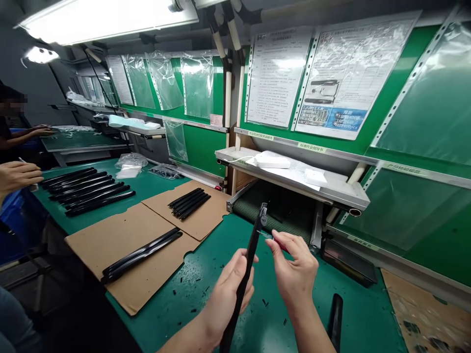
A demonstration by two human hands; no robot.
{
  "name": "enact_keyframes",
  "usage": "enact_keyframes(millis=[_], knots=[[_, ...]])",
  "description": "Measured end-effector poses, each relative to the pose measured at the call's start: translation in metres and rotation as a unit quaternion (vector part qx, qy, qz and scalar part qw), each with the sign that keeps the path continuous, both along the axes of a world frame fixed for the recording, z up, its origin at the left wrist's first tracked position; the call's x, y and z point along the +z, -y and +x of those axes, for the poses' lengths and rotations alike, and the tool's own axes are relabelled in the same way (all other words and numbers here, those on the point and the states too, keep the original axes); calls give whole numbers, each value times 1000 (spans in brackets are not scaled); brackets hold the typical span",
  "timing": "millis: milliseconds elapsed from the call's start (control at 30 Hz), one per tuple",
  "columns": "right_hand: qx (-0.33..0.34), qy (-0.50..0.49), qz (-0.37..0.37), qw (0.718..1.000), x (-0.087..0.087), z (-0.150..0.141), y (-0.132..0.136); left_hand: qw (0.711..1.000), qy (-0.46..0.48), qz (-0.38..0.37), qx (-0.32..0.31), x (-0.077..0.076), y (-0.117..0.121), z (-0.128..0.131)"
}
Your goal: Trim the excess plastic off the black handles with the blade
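My left hand is wrapped round a long glossy black plastic strip, which stands tilted, its upper end pointing away from me. Close to that upper end, my right hand pinches a small red-handled tool. Its thin, pale tip reaches toward the edge of the strip; I cannot tell whether it touches. Most of the handle is hidden in my fingers. Another black strip lies on the green table to the right of my right forearm.
Cardboard sheets at the left carry black strips and a small stack. More strips lie beyond. Black scraps dot the green table. A conveyor belt runs under a shelf. A co-worker's hand is at far left.
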State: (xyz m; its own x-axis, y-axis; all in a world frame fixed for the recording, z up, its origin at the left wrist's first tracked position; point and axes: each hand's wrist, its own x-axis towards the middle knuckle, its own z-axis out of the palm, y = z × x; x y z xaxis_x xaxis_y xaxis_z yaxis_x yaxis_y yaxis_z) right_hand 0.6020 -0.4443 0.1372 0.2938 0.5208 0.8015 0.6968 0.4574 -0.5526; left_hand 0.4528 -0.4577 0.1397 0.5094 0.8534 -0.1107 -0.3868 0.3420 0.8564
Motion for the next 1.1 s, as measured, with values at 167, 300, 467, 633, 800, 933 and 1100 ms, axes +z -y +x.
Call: enact_keyframes(millis=[167, 300, 467, 633, 800, 933, 1100], knots=[[-79, -64, 74, 992, 3, 12, -4, 999, -1, -9, -34, -1, 5, -3], [3, -78, -2, 997, 0, 18, 7, 998, 1, 0, -66, -2, 2, -6], [27, -68, -50, 996, 1, 20, 16, 995, -13, 20, -95, -7, 0, -7], [-49, -78, 9, 996, -6, 11, 10, 995, -31, 14, -92, -6, 7, -3], [-150, -231, 46, 960, -12, 14, -3, 994, -28, 13, -100, -4, 11, -5], [85, -359, -114, 923, 0, 28, -5, 988, -43, 13, -148, -5, 8, -12], [248, -454, -205, 831, 17, 30, 1, 976, -94, 67, -186, -8, -11, -19]])
